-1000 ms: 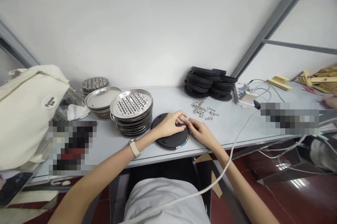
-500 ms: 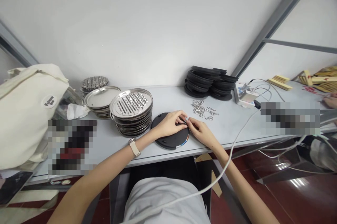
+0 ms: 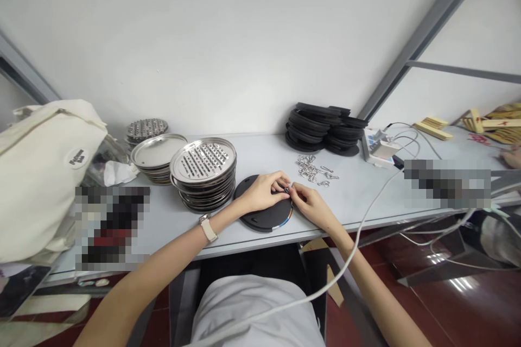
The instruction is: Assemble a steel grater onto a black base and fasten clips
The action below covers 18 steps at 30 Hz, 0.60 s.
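A round black disc (image 3: 264,219) lies flat at the table's front edge, with a multicoloured strip along its right rim. My left hand (image 3: 266,192) rests across it, its palm on the disc and its fingers bent towards the right rim. There my right hand (image 3: 308,203) pinches, thumb and finger closed, on what looks like a small metal piece, mostly covered by the fingertips. The fingertips of both hands nearly meet. Behind them lies a scatter of small metal clasps (image 3: 311,169).
Left of the disc stand stacked round metal graters (image 3: 203,161) and round metal lids (image 3: 158,150). Black rings (image 3: 311,124) are piled at the wall. A power strip (image 3: 376,149) sits to the right. A white cable (image 3: 345,265) crosses in front of my right arm. A cream bag (image 3: 44,173) stands far left.
The right fingertips have shifted very slightly at the disc's rim, and the metal glint between the hands is less visible. My left hand stays in place.
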Each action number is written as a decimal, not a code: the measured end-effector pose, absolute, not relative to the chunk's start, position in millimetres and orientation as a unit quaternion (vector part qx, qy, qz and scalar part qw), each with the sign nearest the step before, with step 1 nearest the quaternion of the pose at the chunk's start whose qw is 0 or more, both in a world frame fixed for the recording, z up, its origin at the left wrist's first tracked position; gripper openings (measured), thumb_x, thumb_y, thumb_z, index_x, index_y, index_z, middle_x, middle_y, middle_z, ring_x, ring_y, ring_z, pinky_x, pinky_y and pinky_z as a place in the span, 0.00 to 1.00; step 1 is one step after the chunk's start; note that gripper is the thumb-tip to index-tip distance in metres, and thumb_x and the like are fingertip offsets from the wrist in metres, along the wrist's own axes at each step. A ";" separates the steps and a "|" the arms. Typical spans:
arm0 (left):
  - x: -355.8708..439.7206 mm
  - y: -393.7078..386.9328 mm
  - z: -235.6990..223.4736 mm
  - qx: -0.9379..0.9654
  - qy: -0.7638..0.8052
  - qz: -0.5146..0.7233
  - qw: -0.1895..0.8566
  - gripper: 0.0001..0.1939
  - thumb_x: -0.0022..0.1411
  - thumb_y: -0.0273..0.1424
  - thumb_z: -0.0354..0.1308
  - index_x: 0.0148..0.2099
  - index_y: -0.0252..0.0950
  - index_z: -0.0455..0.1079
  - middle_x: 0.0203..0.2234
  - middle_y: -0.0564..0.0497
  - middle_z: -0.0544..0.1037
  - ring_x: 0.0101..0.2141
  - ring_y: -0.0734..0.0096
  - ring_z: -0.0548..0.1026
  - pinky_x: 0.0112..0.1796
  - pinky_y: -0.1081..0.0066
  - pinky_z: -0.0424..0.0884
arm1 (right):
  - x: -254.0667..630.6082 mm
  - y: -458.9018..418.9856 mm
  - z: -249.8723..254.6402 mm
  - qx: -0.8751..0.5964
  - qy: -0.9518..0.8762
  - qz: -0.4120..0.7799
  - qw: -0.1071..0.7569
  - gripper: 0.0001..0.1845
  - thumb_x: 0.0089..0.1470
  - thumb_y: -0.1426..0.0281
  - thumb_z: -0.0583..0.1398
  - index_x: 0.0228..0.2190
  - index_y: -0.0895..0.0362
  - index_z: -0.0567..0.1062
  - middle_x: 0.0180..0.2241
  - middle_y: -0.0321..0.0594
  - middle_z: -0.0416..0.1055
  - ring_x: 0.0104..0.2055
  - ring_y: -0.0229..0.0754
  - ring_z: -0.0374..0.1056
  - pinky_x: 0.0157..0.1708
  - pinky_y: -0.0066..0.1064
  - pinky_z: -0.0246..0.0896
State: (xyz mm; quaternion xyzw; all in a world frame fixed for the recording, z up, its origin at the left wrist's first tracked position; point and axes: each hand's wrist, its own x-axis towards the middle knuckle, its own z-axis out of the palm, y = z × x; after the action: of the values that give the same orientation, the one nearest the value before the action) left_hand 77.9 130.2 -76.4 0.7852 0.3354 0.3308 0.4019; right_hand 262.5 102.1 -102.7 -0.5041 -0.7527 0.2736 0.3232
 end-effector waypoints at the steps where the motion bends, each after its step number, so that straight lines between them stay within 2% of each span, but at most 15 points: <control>1: 77.9 130.0 -76.0 0.784 0.337 0.330 0.403 0.14 0.53 0.25 0.63 0.43 0.36 0.69 0.36 0.51 0.78 0.34 0.74 0.76 0.37 0.74 0.72 | 262.7 102.0 -102.8 -0.504 -0.753 0.273 0.324 0.18 0.63 0.61 0.49 0.23 0.55 0.57 0.20 0.30 0.53 0.23 0.35 0.50 0.24 0.28 0.45; 7: 77.3 128.4 -72.5 0.781 0.344 0.330 0.403 0.14 0.53 0.24 0.63 0.43 0.36 0.70 0.31 0.52 0.78 0.33 0.74 0.76 0.37 0.74 0.72 | 263.2 101.4 -101.3 -0.498 -0.758 0.275 0.318 0.18 0.64 0.61 0.49 0.23 0.55 0.58 0.20 0.30 0.54 0.23 0.35 0.51 0.25 0.28 0.46; 18: 77.4 129.6 -74.9 0.785 0.339 0.329 0.401 0.14 0.53 0.26 0.63 0.44 0.36 0.69 0.33 0.51 0.78 0.34 0.73 0.76 0.39 0.72 0.72 | 261.6 99.8 -97.1 -0.497 -0.765 0.265 0.311 0.18 0.64 0.61 0.48 0.24 0.55 0.60 0.20 0.30 0.54 0.23 0.35 0.51 0.24 0.28 0.46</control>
State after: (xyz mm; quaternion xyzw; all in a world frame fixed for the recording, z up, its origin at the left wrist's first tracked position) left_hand 77.4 129.6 -74.9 0.7851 0.3387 0.3295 0.4006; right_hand 261.6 99.8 -97.1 -0.4974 -0.7651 0.2651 0.3111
